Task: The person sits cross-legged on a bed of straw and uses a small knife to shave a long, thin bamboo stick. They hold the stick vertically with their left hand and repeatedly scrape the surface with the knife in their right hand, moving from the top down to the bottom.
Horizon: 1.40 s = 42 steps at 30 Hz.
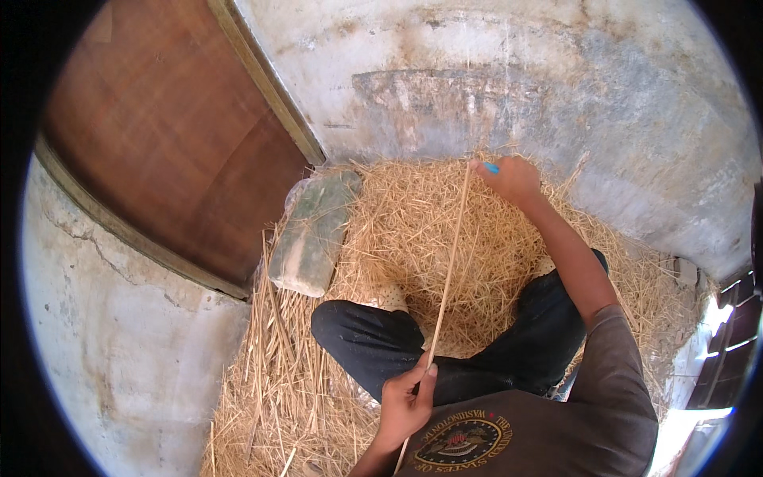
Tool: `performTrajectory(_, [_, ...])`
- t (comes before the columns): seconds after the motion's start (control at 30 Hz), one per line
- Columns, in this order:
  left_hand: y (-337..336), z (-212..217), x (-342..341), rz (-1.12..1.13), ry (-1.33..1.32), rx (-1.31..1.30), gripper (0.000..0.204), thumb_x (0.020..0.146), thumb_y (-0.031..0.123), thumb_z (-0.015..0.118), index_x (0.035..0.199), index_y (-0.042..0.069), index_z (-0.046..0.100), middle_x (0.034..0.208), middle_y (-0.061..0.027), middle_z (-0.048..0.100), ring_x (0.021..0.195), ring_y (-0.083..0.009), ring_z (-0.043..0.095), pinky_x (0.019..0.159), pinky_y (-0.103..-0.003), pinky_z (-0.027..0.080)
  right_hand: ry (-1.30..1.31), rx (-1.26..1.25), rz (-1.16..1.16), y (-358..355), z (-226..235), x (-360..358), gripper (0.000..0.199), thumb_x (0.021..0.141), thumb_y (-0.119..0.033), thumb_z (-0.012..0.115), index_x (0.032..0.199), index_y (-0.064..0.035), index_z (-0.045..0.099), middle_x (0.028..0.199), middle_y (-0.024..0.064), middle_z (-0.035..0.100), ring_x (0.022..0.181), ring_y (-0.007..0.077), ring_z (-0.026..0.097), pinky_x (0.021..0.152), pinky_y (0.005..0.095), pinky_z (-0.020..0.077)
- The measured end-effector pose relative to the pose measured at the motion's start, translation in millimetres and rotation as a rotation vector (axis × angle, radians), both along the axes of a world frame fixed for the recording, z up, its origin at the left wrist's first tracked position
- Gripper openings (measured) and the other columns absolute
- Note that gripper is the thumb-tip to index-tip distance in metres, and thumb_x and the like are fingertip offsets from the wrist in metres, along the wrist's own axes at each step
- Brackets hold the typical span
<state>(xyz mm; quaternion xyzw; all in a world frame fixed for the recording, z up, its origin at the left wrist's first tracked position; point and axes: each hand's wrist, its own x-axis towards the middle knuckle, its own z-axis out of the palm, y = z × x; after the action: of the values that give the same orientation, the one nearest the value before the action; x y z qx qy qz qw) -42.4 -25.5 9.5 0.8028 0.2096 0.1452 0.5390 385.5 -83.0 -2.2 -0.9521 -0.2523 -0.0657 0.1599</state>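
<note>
A long, thin, pale wooden strip (454,262) runs slantwise from my lap up to the far side of the straw. Near its lower part my left hand (405,403) is closed on it, thumb lying along the strip, and the lower end passes down beside my shirt. My right hand (513,180), with the arm stretched forward, is closed at the strip's far end. A small blue object (491,168) sticks out of that fist; its kind is hidden by the fingers. Thumb and strip tip meet there, but exact contact is too small to tell.
I sit with bent legs (369,334) on a thick layer of straw-like shavings (421,207). A grey-green block (314,230) lies at left, with loose long strips (274,358) nearer me. Behind stand a brown door panel (175,143) and a stained plaster wall (477,87).
</note>
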Motion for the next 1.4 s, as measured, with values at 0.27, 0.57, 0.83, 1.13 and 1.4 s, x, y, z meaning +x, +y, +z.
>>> performTrajectory(0.27, [18,-14,-3,0.098,-0.028,-0.722,0.033,0.101,0.019,0.048,0.128,0.003,0.057,0.059,0.0010,0.048,0.045,-0.0036,0.040,0.043,-0.018,0.032,0.189,0.147,0.182,-26,-37,-82,0.076,0.084,-0.072,0.045,0.064,0.0001,0.063,0.059,0.0164,0.058,0.056,0.0317,0.058,0.056,0.0448,0.0456])
performTrajectory(0.57, [19,-7,21,0.135,0.011,-0.398,0.028,0.097,0.013,0.052,0.121,0.003,0.061,0.066,0.0001,0.055,0.051,-0.0024,0.043,0.046,-0.019,0.035,0.047,0.185,0.572,7,-21,-185,0.071,0.074,-0.077,0.054,0.056,-0.0082,0.063,0.045,0.0125,0.052,0.042,0.0293,0.058,0.044,0.0415,0.0446])
performTrajectory(0.83, [11,6,14,0.199,0.004,0.249,0.015,0.088,0.005,0.061,0.095,-0.007,0.065,0.076,-0.0210,0.064,0.051,-0.0278,0.058,0.053,-0.034,0.045,0.147,0.211,0.568,14,-11,-181,0.074,0.076,-0.077,0.049,0.058,-0.0076,0.065,0.046,0.0140,0.054,0.045,0.0312,0.059,0.044,0.0434,0.0449])
performTrajectory(1.13, [7,22,8,0.171,0.038,0.418,0.012,0.085,0.002,0.061,0.092,-0.005,0.067,0.073,-0.0222,0.061,0.056,-0.0344,0.060,0.053,-0.037,0.047,-0.006,0.222,0.524,20,-2,-175,0.070,0.076,-0.075,0.053,0.053,-0.0090,0.058,0.044,0.0110,0.051,0.040,0.0299,0.055,0.041,0.0405,0.0421])
performTrajectory(1.4, [14,7,8,0.172,-0.091,-0.021,0.022,0.093,0.007,0.056,0.110,-0.005,0.063,0.070,-0.0066,0.063,0.056,-0.0146,0.055,0.053,-0.026,0.041,-0.106,0.148,0.787,15,7,-206,0.069,0.070,-0.076,0.060,0.051,-0.0094,0.056,0.044,0.0088,0.052,0.039,0.0266,0.055,0.039,0.0380,0.0408])
